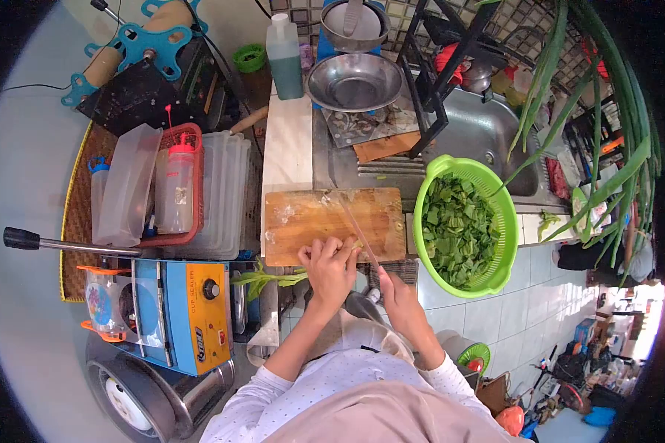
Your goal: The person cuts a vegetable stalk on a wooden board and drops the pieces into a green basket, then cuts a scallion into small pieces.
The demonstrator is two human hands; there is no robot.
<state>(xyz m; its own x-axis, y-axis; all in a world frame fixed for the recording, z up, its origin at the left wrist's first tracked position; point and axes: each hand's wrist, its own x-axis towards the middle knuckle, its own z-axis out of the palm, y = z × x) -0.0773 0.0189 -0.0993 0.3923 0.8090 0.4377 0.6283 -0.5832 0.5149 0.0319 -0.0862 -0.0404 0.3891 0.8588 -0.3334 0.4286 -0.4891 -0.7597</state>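
Left hand [328,267] presses greens [273,278] on board [332,225] — right grip [397,293] is closed around knife [362,235] — and tiled floor [488,325] lies below.

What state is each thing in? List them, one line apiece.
Knife: gripped in right hand, blade over board
Leafy stalk: held under left hand
Wooden cutting board: lying flat
Green colander: full of chopped leafy greens
Metal bowl: face up, empty
Bottle of green liquid: upright, capped
Cup sealer: on or off, can't tell
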